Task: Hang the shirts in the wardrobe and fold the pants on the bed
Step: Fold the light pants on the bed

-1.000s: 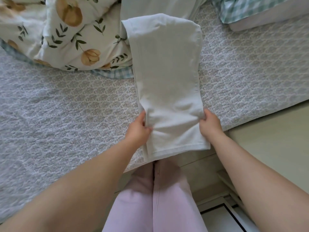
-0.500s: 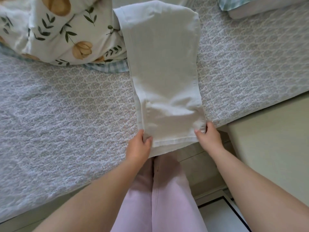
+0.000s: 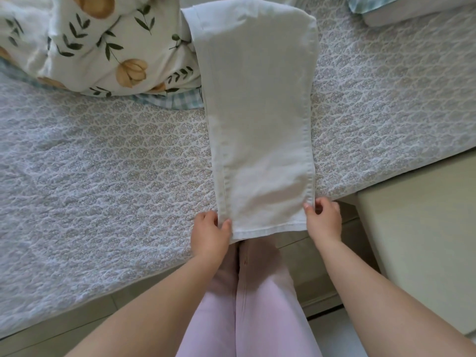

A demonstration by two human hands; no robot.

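A pair of pale white pants [image 3: 260,119] lies flat and lengthwise on the grey patterned bed cover [image 3: 103,171], folded into a long strip that runs away from me. Its near hem hangs just over the bed's front edge. My left hand [image 3: 210,234] pinches the near left corner of the strip. My right hand [image 3: 322,217] pinches the near right corner. The far end of the pants lies against a floral duvet.
A bunched floral duvet [image 3: 98,45] with a checked lining sits at the back left. A checked pillow [image 3: 401,6] lies at the back right. A beige box or bench [image 3: 417,243] stands right of the bed. My legs in pink trousers [image 3: 247,310] stand against the bed edge.
Both hands slid down the pants from mid-strip to the near corners. The bunched fabric near the hem is now smoothed flat.
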